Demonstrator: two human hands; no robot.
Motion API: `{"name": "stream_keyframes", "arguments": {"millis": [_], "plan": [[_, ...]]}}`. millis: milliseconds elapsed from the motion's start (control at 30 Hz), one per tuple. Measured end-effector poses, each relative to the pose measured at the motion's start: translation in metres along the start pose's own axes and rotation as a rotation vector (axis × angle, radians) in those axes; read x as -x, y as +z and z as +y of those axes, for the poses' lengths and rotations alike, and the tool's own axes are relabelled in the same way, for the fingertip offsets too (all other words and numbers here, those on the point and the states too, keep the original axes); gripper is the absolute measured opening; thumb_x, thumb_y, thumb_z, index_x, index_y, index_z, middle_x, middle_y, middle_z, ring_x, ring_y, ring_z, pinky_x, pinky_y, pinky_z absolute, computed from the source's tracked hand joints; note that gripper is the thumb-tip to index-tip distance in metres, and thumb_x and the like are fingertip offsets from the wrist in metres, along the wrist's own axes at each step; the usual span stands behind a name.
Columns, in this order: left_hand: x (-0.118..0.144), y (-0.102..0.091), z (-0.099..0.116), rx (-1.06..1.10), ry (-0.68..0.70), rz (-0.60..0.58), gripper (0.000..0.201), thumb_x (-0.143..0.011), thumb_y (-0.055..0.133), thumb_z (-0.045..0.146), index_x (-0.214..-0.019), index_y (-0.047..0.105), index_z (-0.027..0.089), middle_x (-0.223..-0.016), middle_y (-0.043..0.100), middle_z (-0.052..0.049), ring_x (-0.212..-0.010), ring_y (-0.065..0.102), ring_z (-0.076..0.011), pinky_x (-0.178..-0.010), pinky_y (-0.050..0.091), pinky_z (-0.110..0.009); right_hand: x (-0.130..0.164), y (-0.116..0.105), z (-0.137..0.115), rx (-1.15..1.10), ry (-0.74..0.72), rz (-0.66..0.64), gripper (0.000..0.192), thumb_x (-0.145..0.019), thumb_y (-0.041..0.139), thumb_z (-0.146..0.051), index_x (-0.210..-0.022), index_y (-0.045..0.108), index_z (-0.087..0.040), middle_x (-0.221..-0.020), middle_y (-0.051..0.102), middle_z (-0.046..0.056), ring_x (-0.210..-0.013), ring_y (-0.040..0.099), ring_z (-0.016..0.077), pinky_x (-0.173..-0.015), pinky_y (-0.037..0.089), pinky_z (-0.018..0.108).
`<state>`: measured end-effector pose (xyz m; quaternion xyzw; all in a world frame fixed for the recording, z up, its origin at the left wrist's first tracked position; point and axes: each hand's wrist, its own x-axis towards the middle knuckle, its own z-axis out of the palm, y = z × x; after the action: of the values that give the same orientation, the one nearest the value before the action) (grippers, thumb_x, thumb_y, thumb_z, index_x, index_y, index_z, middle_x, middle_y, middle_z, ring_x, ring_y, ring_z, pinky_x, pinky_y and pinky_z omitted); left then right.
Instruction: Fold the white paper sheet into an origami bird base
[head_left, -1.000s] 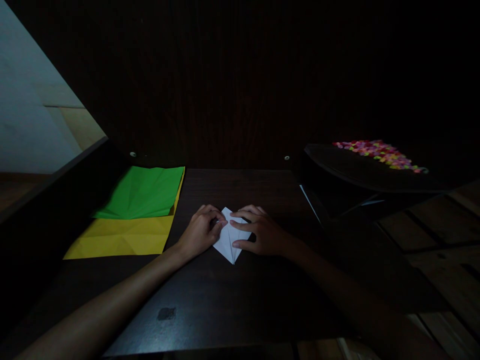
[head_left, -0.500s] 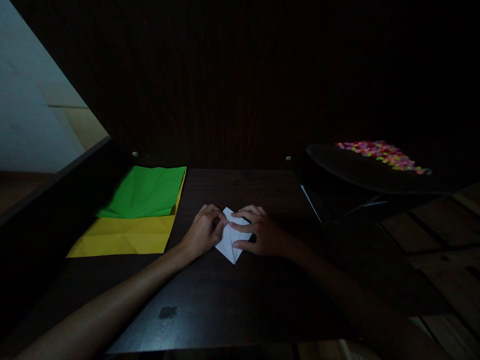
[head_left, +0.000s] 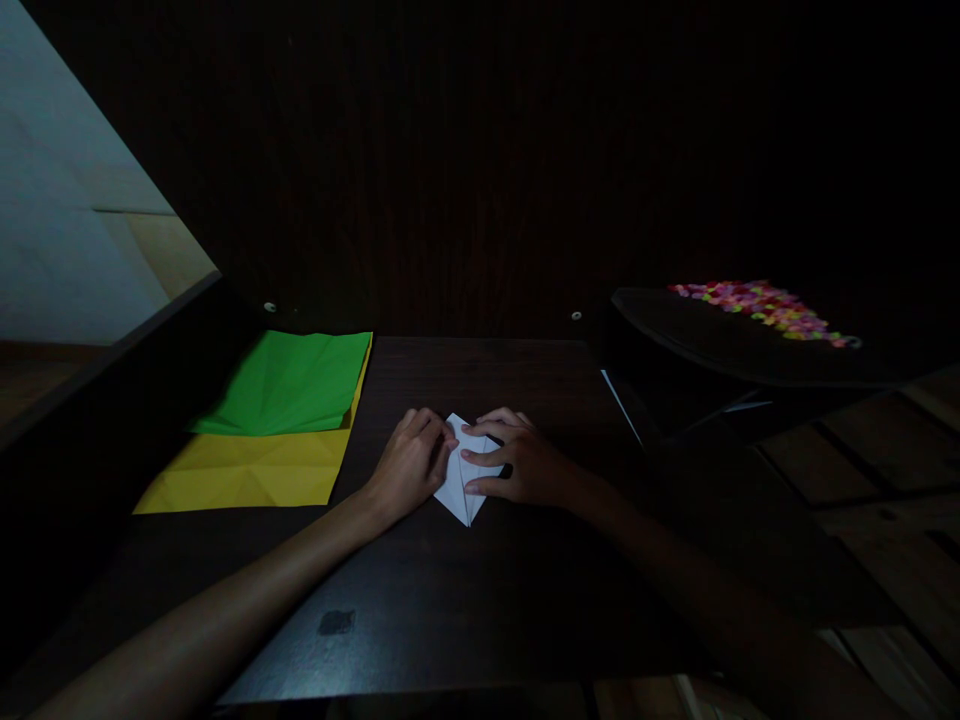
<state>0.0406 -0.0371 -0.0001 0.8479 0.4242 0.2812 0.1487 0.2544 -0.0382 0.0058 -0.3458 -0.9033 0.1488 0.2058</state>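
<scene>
A white sheet of paper [head_left: 454, 492], folded into a kite-like diamond with creases down its middle, lies on the dark wooden table. My left hand [head_left: 409, 462] is closed at its left side, thumb and fingers pinching the edge there; the fingertips are partly hidden. From the right, my right hand [head_left: 525, 460] rests on the paper with its fingers spread and pressing it flat.
Left of my hands, a green sheet [head_left: 296, 382] lies over a yellow sheet [head_left: 247, 475], both creased. A dark curved surface at the right bears a string of colourful flowers [head_left: 765, 308]. A dark panel [head_left: 465, 180] rises behind the table [head_left: 420, 610].
My left hand has shifted slightly along the paper's left edge, its thumb and fingers drawn closer together. The right hand and the paper stay almost where they were.
</scene>
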Motion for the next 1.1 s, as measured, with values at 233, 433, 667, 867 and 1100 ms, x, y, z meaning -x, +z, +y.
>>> {"name": "stream_keyframes", "arguments": {"millis": [233, 433, 667, 867, 1100], "plan": [[0.000, 0.003, 0.001, -0.091, -0.004, -0.014, 0.010, -0.091, 0.046, 0.014, -0.088, 0.056, 0.016, -0.092, 0.058, -0.010, -0.086, 0.051, -0.0252, -0.078, 0.045, -0.040, 0.000, 0.000, -0.002, 0.025, -0.002, -0.007, 0.035, -0.077, 0.075, -0.044, -0.106, 0.074, -0.024, -0.129, 0.062, 0.010, -0.117, 0.049, 0.0297, -0.093, 0.041, 0.048], [0.001, 0.004, 0.002, -0.161, -0.013, -0.048, 0.008, -0.089, 0.046, 0.012, -0.089, 0.053, 0.016, -0.093, 0.058, -0.010, -0.087, 0.051, -0.0256, -0.080, 0.045, -0.041, 0.002, -0.002, -0.005, 0.042, 0.009, -0.033, 0.032, -0.082, 0.071, -0.037, -0.112, 0.072, -0.025, -0.131, 0.060, 0.010, -0.119, 0.048, 0.0296, -0.094, 0.040, 0.050], [0.000, -0.004, 0.000, -0.064, 0.017, -0.074, 0.013, -0.095, 0.042, 0.021, -0.093, 0.054, 0.017, -0.092, 0.059, -0.008, -0.087, 0.051, -0.0243, -0.081, 0.043, -0.041, 0.005, -0.004, -0.006, 0.045, 0.037, -0.066, 0.045, -0.078, 0.073, -0.044, -0.119, 0.068, -0.027, -0.137, 0.056, 0.009, -0.123, 0.045, 0.0304, -0.098, 0.038, 0.051], [0.004, -0.023, -0.009, 0.157, 0.074, -0.163, 0.014, -0.086, 0.055, 0.021, -0.100, 0.054, 0.021, -0.102, 0.060, -0.006, -0.099, 0.052, -0.0238, -0.091, 0.042, -0.041, 0.006, -0.007, -0.002, 0.013, 0.030, -0.120, 0.062, -0.075, 0.073, -0.053, -0.130, 0.060, -0.027, -0.142, 0.051, 0.009, -0.128, 0.041, 0.0309, -0.102, 0.034, 0.052], [0.004, -0.037, -0.009, 0.248, 0.258, -0.277, 0.024, -0.073, 0.055, 0.006, -0.088, 0.064, 0.021, -0.093, 0.066, -0.003, -0.096, 0.059, -0.0210, -0.095, 0.041, -0.040, 0.004, -0.009, 0.000, -0.074, 0.056, -0.115, 0.090, -0.070, 0.077, -0.053, -0.146, 0.038, -0.023, -0.138, 0.053, 0.014, -0.126, 0.043, 0.0317, -0.102, 0.035, 0.051]]}}
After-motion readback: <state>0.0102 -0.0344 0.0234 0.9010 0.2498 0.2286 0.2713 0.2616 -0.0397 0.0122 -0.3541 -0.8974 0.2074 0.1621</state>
